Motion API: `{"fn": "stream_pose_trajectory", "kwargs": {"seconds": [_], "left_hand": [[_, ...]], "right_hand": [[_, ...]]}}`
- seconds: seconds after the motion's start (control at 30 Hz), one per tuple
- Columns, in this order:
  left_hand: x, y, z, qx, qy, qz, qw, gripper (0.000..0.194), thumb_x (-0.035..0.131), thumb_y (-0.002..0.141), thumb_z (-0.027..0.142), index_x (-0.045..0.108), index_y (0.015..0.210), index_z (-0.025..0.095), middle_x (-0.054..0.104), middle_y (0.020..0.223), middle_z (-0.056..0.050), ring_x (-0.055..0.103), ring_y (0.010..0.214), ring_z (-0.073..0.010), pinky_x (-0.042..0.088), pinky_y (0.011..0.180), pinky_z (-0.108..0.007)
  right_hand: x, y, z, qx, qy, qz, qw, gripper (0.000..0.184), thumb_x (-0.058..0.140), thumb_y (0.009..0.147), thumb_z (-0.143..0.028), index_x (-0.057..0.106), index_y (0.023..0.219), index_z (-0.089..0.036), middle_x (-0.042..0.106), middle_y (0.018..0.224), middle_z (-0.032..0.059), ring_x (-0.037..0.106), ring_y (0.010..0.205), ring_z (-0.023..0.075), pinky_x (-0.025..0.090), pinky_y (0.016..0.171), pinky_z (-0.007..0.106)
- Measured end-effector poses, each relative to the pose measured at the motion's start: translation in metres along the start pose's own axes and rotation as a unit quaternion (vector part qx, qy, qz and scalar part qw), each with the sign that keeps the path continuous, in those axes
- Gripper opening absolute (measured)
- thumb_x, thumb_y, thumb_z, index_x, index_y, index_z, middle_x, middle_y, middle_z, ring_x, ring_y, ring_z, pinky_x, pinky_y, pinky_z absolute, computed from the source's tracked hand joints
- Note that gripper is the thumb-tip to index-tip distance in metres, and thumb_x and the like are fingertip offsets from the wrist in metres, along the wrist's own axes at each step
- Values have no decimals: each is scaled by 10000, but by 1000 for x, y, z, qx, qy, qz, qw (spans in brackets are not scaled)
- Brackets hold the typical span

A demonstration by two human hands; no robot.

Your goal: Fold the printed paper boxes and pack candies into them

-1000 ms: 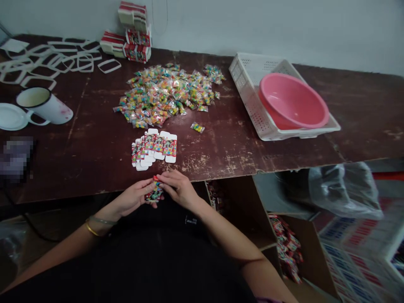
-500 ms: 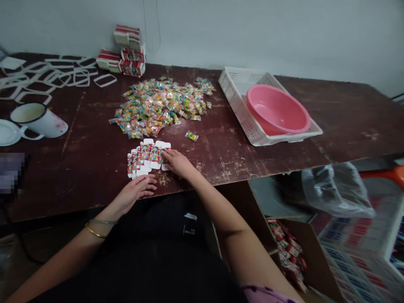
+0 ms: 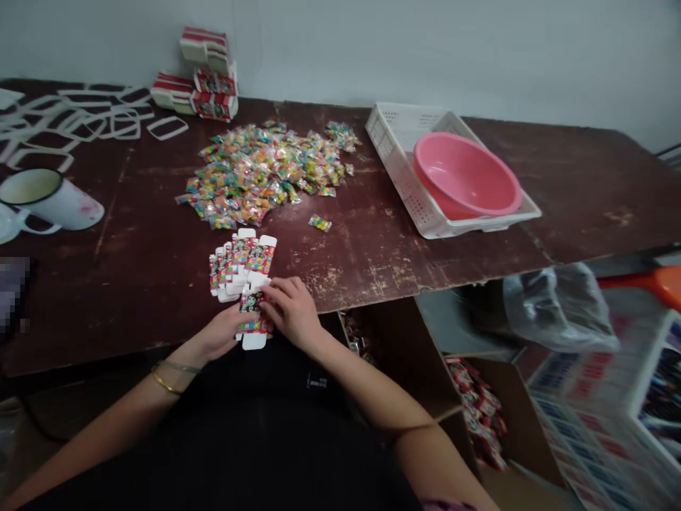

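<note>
Both hands, left hand (image 3: 220,335) and right hand (image 3: 290,312), fingers clamped on one flat carton blank (image 3: 251,321) (unfolded yet), with the blank stack (image 3: 238,262) and candy packet pile (image 3: 260,172) on the table (image 3: 372,248) barely dented.

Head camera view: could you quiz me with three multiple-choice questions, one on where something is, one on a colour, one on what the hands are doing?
1. Where is the bowl?
A. in the white basket
B. on the floor
C. beside the mug

2. What colour is the bowl?
A. blue
B. pink
C. green

3. What do the hands hold?
A. nothing
B. the mug
C. a flat printed carton

Answers:
A, the bowl sits in the white basket.
B, it is plainly pink.
C, left hand and right hand both hold the flat printed carton.
</note>
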State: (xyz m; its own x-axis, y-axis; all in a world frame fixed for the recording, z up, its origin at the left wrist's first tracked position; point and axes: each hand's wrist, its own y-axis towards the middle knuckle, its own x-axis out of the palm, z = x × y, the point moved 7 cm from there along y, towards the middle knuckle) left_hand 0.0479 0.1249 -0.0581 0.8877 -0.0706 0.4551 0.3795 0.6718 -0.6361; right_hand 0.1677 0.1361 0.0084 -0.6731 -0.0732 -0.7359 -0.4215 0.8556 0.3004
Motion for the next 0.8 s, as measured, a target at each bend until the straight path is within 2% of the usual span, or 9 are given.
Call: {"fn": "stream_pose_trajectory", "kwargs": {"seconds": [0.07, 0.17, 0.27, 0.37, 0.43, 0.5, 0.6, 0.7, 0.8], "left_hand": [[3, -7, -8, -9, 57, 5, 998, 309, 769, 682, 210, 628, 952, 162, 710, 735, -23, 675, 655, -212, 539, 679, -342], [2, -18, -17, -19, 131, 21, 991, 321, 795, 664, 292, 614, 895, 161, 680, 670, -5, 639, 596, -186, 517, 621, -306], [4, -26, -20, -23, 189, 17, 982, 332, 806, 638, 314, 626, 870, 159, 684, 677, -16, 641, 621, -196, 508, 613, -298], [18, -30, -23, -39, 232, -66, 970, 335, 798, 643, 353, 663, 877, 156, 719, 770, -69, 667, 715, -241, 519, 654, -322], [20, -29, -24, -36, 281, -77, 956, 328, 793, 636, 404, 674, 817, 157, 716, 729, -77, 657, 683, -249, 509, 624, -322], [11, -23, -17, 15, 366, 6, 931, 317, 801, 601, 432, 660, 707, 170, 670, 609, -39, 603, 578, -214, 461, 548, -287], [0, -21, -4, 118, 473, 137, 862, 303, 806, 556, 431, 619, 587, 194, 561, 480, 20, 492, 480, -161, 350, 465, -241], [7, -21, -6, 158, 483, 120, 853, 270, 796, 564, 409, 624, 595, 203, 564, 491, 30, 493, 495, -159, 349, 480, -236], [17, -22, -18, 90, 425, 54, 899, 273, 785, 595, 412, 628, 633, 192, 595, 525, 25, 523, 497, -166, 388, 490, -243]], "right_hand": [[2, -4, 6, 53, 64, 30, 996, 243, 586, 924, -299, 658, 1115, -167, 639, 1153, 101, 529, 1036, 202, 438, 926, 359], [10, -9, 9, 98, 169, 21, 981, 242, 708, 830, -356, 680, 971, -161, 594, 1203, 95, 528, 1123, 186, 415, 989, 320], [13, -12, 8, 110, 241, -52, 963, 219, 756, 778, -352, 691, 866, -162, 512, 1321, 92, 484, 1244, 191, 376, 1044, 297], [8, -13, 3, 65, 306, -167, 935, 116, 721, 819, -275, 689, 825, -163, 521, 1318, 63, 482, 1266, 167, 368, 1048, 260], [0, -16, 2, 41, 335, -199, 920, 87, 704, 834, -248, 682, 850, -165, 543, 1285, 47, 499, 1245, 153, 384, 1022, 235], [-7, -20, 6, 64, 329, -174, 926, 88, 684, 854, -230, 665, 901, -159, 593, 1172, 44, 561, 1125, 137, 420, 951, 218], [-9, -33, 11, 132, 272, -125, 945, 94, 631, 898, -251, 619, 917, -161, 625, 893, 0, 592, 836, 106, 444, 790, 194], [-11, -47, 6, 145, 221, -112, 958, 143, 621, 902, -315, 588, 899, -176, 619, 831, -10, 580, 775, 116, 432, 751, 205], [-15, -56, 5, 159, 235, -74, 956, 197, 630, 888, -342, 569, 1003, -194, 643, 934, 12, 596, 839, 135, 442, 791, 231]]}}
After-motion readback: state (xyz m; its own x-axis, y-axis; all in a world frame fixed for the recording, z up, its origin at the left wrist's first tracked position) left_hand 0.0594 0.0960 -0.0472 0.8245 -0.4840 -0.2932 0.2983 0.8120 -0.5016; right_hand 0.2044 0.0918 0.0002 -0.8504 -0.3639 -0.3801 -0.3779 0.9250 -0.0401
